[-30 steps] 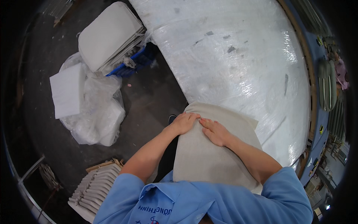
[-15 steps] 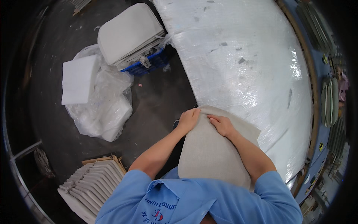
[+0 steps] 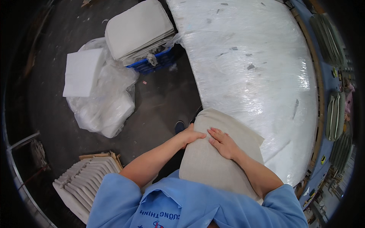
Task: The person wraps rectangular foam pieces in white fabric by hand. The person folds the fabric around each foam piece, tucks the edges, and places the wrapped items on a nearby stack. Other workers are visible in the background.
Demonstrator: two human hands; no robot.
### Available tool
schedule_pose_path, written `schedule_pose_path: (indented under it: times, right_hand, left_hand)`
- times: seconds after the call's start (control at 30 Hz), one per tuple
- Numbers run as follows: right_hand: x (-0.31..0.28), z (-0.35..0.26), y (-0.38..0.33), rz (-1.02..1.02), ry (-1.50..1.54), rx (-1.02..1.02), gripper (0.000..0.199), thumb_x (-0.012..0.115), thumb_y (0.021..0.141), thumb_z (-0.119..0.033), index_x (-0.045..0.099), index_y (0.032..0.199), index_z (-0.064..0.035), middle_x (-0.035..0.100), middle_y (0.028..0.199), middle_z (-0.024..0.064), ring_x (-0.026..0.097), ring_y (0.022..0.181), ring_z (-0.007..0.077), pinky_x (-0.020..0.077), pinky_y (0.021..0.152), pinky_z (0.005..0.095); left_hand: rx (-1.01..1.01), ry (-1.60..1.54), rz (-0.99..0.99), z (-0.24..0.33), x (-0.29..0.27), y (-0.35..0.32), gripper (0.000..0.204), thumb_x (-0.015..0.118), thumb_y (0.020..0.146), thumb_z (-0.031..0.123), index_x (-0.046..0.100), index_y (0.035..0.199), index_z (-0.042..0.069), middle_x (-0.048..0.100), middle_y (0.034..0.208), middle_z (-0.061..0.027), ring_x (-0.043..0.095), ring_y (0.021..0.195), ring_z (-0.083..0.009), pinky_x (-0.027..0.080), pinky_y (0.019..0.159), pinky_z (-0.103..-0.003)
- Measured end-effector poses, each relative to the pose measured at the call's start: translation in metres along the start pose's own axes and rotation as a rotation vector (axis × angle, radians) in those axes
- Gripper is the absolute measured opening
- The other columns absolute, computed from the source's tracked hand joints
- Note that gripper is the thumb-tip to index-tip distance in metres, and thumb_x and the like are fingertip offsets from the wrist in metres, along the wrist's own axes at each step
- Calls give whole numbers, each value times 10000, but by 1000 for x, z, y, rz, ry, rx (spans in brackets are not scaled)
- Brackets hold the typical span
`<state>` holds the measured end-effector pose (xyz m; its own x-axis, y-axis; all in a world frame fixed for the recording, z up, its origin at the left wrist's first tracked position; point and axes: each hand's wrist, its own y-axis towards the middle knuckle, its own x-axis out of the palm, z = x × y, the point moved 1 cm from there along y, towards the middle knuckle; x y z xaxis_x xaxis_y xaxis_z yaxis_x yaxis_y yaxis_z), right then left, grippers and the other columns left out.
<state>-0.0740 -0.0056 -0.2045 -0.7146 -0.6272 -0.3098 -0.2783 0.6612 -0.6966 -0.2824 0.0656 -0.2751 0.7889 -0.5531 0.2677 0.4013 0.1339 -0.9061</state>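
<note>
Left grip point(image 3: 189, 136) on cushion point(image 3: 213, 163), crate point(image 3: 160, 60), bag point(image 3: 104, 112) beyond

Matt woven-cloth cushion point(image 3: 216, 167); tbl point(image 3: 251, 87) w/ glossy, wrinkled plastic wrap.

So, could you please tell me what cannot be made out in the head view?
All in the head view:
Beige fabric piece: near end, hidden by the blue shirt.
Left hand: most fingers, hidden by the hand itself or the fabric edge.
Blue crate: inside, hidden by stacked beige pieces.
Plastic-wrapped surface: far end, cut off by the top edge.
Yellow item: too small.
</note>
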Motion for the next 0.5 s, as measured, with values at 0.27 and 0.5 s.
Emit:
schedule_pose_path:
  times: [0.27, 0.5]
  right_hand:
    - [-4, 19, 45, 1, -8, -21, 631, 427, 1089, -468, 437, 1605, -105, 364, 1694, 129, 291, 1581, 313, 184, 1265, 599]
    - [-3, 36, 63, 37, 28, -35, 629, 448, 1081, -467, 464, 1588, -95, 390, 1683, 112, 307, 1576, 300, 179, 1268, 592]
  left_hand:
    - [-69, 38, 161, -3, -7, 51, 659, 657, 1004, 367, 528, 1462, -89, 659, 1335, -235, 693, 1153, -306, 584, 938, -424]
    - [-136, 42, 97, 28, -7, 57, 701, 612, 1017, 415, 534, 1421, -153, 654, 1328, -276, 728, 1087, -341, 617, 843, -467]
